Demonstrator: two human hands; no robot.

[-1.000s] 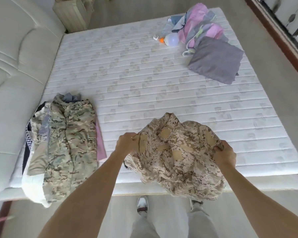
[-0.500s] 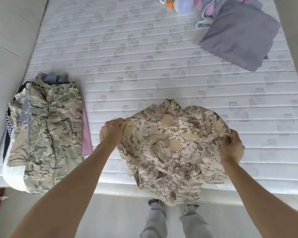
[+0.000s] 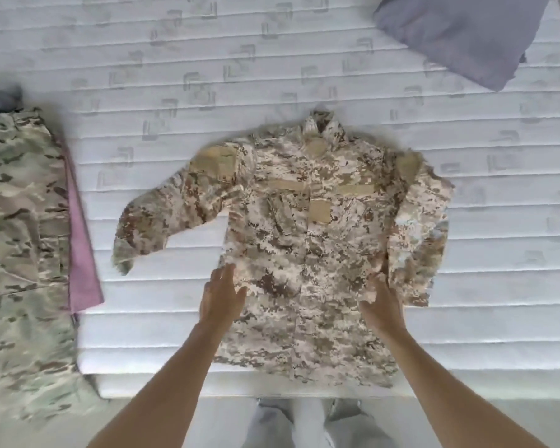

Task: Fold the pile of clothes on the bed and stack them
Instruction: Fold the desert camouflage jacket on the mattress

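A tan desert-camouflage jacket (image 3: 307, 240) lies spread front-up on the white mattress (image 3: 175, 92), collar away from me, its left sleeve angled out and its right sleeve folded down along the body. My left hand (image 3: 222, 294) lies flat with straight fingers on the jacket's left side near the hem. My right hand (image 3: 380, 300) rests on the right side of the jacket, fingers mostly straight against the cloth. A stack of folded clothes (image 3: 23, 253) topped by a green camouflage garment sits at the left edge, with a pink piece (image 3: 81, 253) showing beneath.
A folded grey-purple cloth (image 3: 459, 33) lies at the far right corner of the view. The mattress front edge (image 3: 175, 383) runs just below the jacket's hem, with my legs and the floor beyond it.
The jacket, held bunched up by the shoulders in both hands, now lies spread flat on the mattress. Both hands let go of it and moved down to its lower sides. The camera leaned closer.
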